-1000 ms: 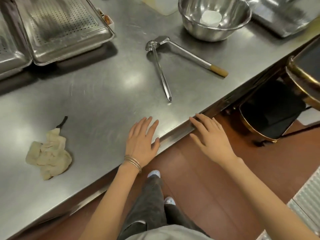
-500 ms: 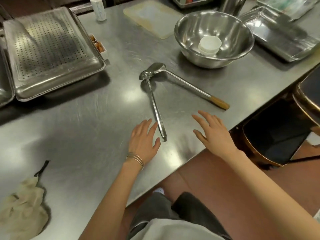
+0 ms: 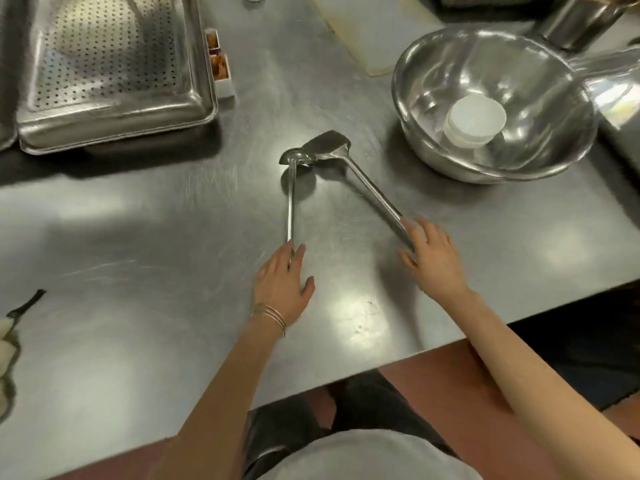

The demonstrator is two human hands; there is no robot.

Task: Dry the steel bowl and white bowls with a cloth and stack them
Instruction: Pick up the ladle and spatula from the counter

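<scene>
**Both hands laid on the utensil handles, bowls farther back**

The person's left hand (image 3: 282, 282) lies on the steel counter (image 3: 138, 341). Its fingers (image 3: 287, 254) are straight and close together, tips resting on the near end of a ladle (image 3: 291, 202), gripping nothing. The right hand (image 3: 434, 261) is a little blurred. Its fingers (image 3: 427, 232) are loosely spread and laid over the near end of a spatula (image 3: 367, 185), not wrapped round it. Well off to the left of the left fingers, at the edge of view, sits the crumpled cloth (image 3: 5, 341). Beyond the right fingers stands the steel bowl (image 3: 450, 74), with the white bowls (image 3: 476, 121) stacked inside it. Far beyond the left fingers, to their left, is a perforated tray (image 3: 104, 64).
</scene>
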